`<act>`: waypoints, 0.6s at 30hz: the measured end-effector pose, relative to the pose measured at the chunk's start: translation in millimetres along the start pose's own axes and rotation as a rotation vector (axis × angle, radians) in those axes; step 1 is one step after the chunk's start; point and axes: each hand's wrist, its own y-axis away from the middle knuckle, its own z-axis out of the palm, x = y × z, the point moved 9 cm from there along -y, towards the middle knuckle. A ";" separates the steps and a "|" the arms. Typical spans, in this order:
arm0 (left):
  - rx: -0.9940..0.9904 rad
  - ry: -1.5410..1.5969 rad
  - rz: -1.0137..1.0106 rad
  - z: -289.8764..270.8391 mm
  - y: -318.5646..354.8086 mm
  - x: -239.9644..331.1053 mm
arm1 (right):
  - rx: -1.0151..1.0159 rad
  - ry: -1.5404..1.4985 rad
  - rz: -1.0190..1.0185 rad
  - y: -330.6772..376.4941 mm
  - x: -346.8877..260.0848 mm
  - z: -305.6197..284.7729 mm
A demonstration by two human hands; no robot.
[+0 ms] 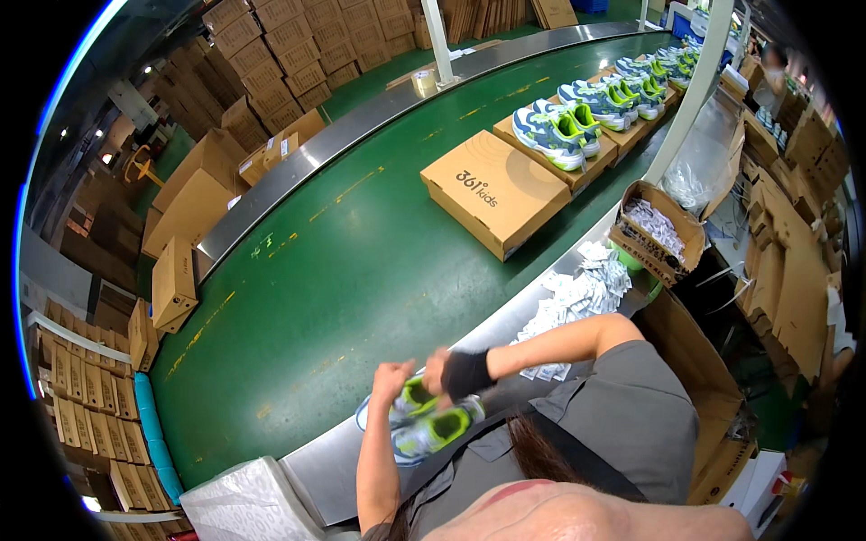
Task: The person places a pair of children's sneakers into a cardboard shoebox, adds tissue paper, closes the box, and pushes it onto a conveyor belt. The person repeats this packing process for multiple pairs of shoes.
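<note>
A pair of sneakers in white, grey-blue and neon green sits at the steel near edge of the belt; one sneaker [437,433] lies closer to me, the other [410,399] just beyond. My left hand [391,380] is closed above the far sneaker, fingers curled in. Beside it my right hand [437,373], with a black wrist band, is also closed and slightly blurred. Whatever the fingertips of both hands hold is too small to make out. A heap of small white packets [577,293] lies on the steel ledge by my right forearm.
Past the green belt [307,298] runs a steel rail. A closed brown shoebox [494,192] stands on the belt, followed by boxes topped with sneakers [559,131]. An open carton [663,230] of packets is at right, near a white post [695,99]. Stacked cartons [298,54] stand behind.
</note>
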 end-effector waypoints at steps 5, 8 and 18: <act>-0.183 0.112 -0.155 -1.7 18.3 7.8 | 0.074 0.571 0.711 45.4 175.2 -113.2; -0.218 0.011 -0.172 5.4 9.3 13.2 | 0.145 0.793 0.881 104.2 244.5 -116.4; 0.193 0.047 0.324 -35.4 -10.0 141.0 | 0.554 0.319 0.737 21.4 143.9 -203.9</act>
